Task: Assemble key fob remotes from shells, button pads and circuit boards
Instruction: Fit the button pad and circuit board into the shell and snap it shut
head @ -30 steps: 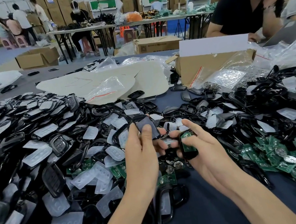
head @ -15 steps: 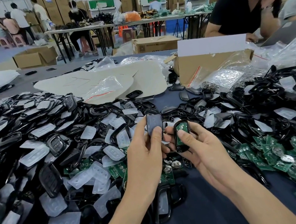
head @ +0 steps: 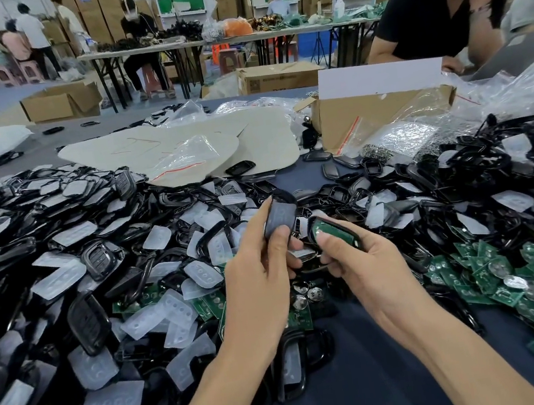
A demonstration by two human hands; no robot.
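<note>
Nearer together than before: left hand [head: 257, 283] tight around padded shell [head: 279, 216], right hand [head: 368, 267] tight around board-filled shell [head: 321, 227].

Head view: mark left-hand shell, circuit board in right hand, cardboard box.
left-hand shell [head: 279, 216], head view, middle of its grey face
circuit board [head: 321, 228], head view, exposed green surface
cardboard box [head: 382, 105], head view, front wall

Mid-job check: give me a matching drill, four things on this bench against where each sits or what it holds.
1 left hand
2 right hand
3 cardboard box
4 loose circuit boards

A heaped on the table, right side
B grips shell with green board
C at the back, behind the piles
D grips dark shell, no board showing

Pairs: 1-D; 2-B; 3-C; 4-A
</note>
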